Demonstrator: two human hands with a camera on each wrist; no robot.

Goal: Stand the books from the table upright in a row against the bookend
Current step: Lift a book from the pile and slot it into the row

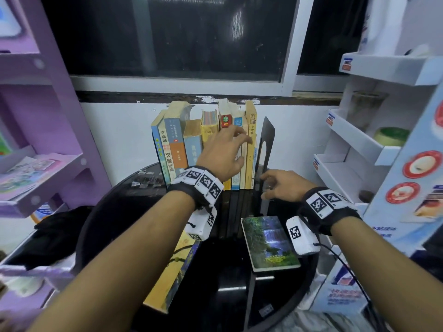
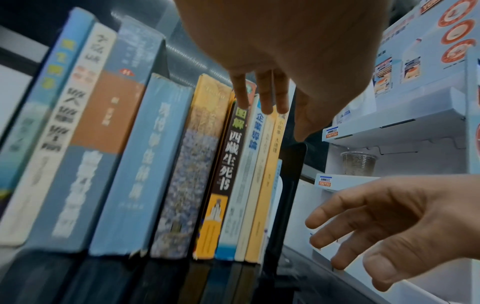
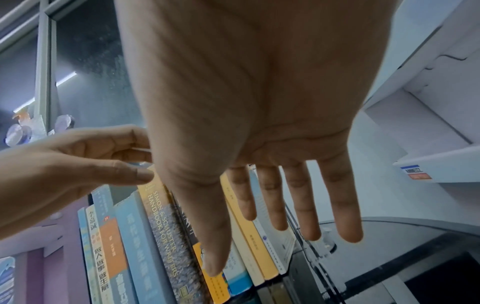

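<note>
A row of upright books (image 1: 203,144) stands on the round black table (image 1: 230,283), its right end against a black metal bookend (image 1: 265,144). My left hand (image 1: 239,144) reaches over the row, and its straight fingertips (image 2: 267,107) touch the spines of the thin books beside the bookend (image 2: 285,195). My right hand (image 1: 263,186) hovers open just above the table by the bookend's base and holds nothing; its fingers (image 3: 306,216) are spread. Two books lie flat: a waterfall-cover book (image 1: 268,243) near my right wrist and a yellow book (image 1: 172,271) under my left forearm.
A purple shelf unit (image 1: 43,164) stands close on the left. On the right is a white display rack (image 1: 359,140) with a plastic cup (image 2: 358,164). A white wall and dark window (image 1: 179,37) lie behind the books. A dark bag (image 1: 55,233) lies at the table's left.
</note>
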